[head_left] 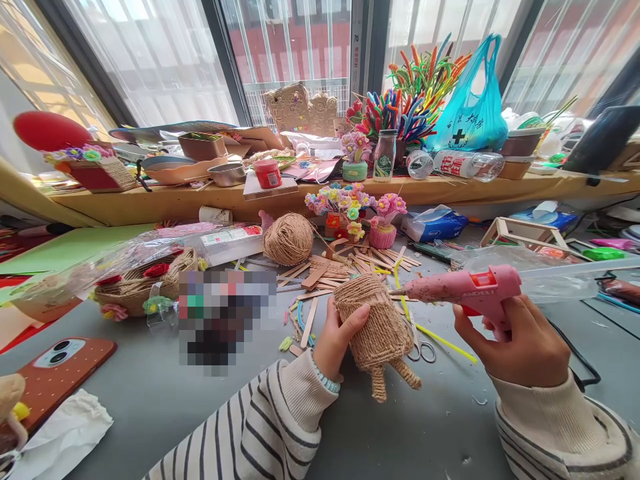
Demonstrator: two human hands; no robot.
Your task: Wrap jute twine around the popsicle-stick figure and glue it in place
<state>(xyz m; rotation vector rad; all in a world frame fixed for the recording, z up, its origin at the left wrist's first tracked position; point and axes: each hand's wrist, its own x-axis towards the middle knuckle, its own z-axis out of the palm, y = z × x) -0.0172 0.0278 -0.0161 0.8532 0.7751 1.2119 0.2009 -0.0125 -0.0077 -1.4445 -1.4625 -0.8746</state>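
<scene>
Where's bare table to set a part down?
Table: one patch between phone and left sleeve; another between left sleeve and right sleeve, below the twine piece, with a few scraps. Crowded beyond the left hand: sticks, twine ball.

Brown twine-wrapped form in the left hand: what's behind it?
Beyond the form, flat pale wooden sticks lie scattered on the grey table, and silver metal scissors show at its right edge. Whatever lies directly behind the form is covered.
</scene>
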